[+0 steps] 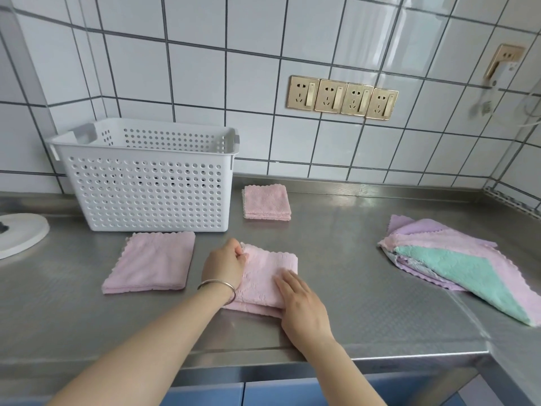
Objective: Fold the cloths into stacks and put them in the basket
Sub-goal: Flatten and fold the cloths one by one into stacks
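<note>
1. The left hand (224, 263) pinches the far corner of a pink cloth (263, 276) with curled fingers (241, 254).
2. The right hand (301, 303) lies flat on that cloth's near right part, fingers straight and close together.
3. The cloth lies folded on the steel bench (351, 303), near its front edge.
4. A white basket (146, 183) stands behind, with a folded cloth (150, 263) before it and a small folded stack (266, 202) beside it.
5. Unfolded cloths (456, 259) lie heaped well to the right.

Bright, even daylight; soft glare on steel counter (366, 273); wall tiles (205, 68) bow at edges; charger (503, 74) perhaps blurred.
</note>
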`<state>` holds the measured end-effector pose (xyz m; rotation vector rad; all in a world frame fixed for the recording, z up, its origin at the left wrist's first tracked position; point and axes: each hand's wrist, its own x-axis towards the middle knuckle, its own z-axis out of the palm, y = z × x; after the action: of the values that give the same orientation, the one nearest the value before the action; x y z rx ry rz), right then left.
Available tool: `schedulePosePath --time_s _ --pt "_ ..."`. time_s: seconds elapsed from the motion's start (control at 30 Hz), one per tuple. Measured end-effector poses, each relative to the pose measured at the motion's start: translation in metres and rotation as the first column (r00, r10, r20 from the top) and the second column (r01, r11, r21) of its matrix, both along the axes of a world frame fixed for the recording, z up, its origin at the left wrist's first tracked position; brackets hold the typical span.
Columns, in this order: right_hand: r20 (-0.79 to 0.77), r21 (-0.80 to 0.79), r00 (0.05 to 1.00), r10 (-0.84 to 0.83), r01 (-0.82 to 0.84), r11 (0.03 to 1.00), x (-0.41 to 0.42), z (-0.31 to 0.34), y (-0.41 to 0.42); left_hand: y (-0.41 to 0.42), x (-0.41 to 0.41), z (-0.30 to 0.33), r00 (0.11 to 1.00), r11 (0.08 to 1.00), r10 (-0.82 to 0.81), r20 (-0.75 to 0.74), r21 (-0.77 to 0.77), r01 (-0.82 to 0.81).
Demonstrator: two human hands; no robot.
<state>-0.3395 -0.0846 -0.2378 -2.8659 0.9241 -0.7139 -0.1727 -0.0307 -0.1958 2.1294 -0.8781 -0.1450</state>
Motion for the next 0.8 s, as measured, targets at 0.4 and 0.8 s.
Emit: schedulePosePath --time_s 0.4,0.8 --pt "-0.222 0.316 0.947 0.231 -0.154 0.936 -0.019 0.026 0.005 0.013 0.010 -0.011 0.995 0.997 -0.011 -0.095 0.076 0.019" --pt "-0.242 0.482 0.865 -0.440 0.501 0.719 0.005 0.039 0.006 0.037 -0.006 0.009 0.949 0.758 -0.185 0.254 0.652 -0.027"
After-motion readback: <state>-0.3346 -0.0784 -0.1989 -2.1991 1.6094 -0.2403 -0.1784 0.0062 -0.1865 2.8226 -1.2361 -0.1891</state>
